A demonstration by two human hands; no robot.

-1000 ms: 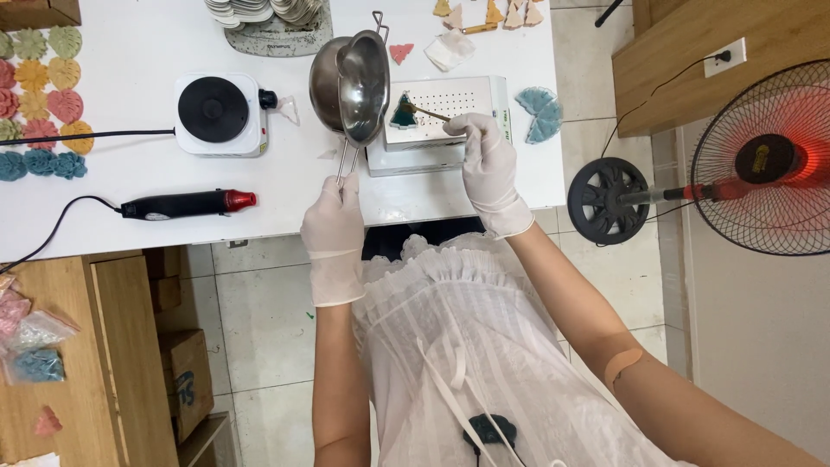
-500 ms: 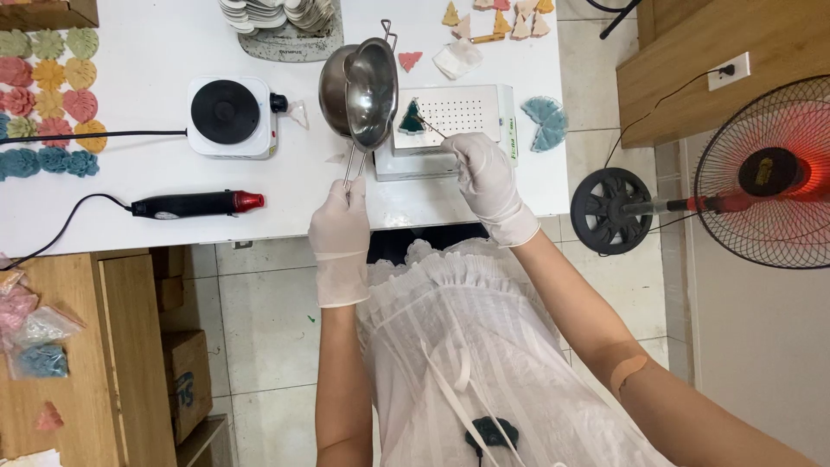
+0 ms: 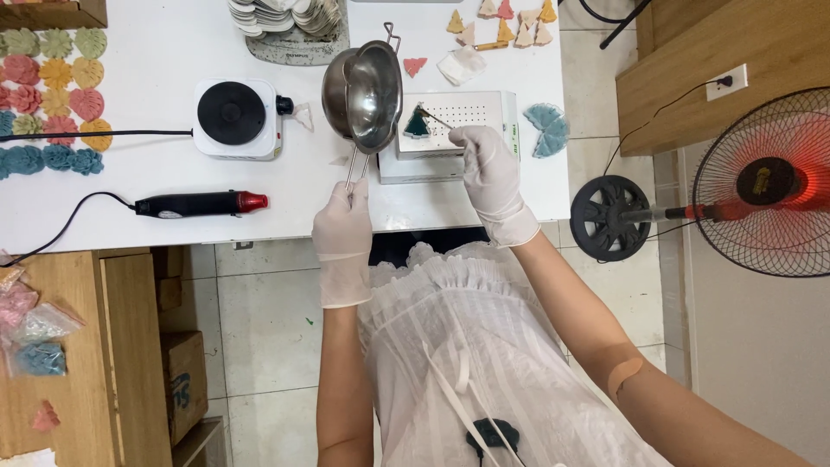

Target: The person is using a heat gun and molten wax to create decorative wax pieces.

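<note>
My gloved left hand grips the long handle of a steel melting pot, held tilted over the white table. My gloved right hand holds a thin stick whose tip touches a dark green tree-shaped piece. That piece sits on a white perforated box just right of the pot.
A small white hot plate and a black-and-red heat gun lie to the left. Coloured leaf shapes line the far left; small tree shapes and stacked moulds sit at the back. A standing fan is on the right.
The view has shifted slightly; the pot and both hands sit a little further right in the picture. The stick stays at the green tree piece.
</note>
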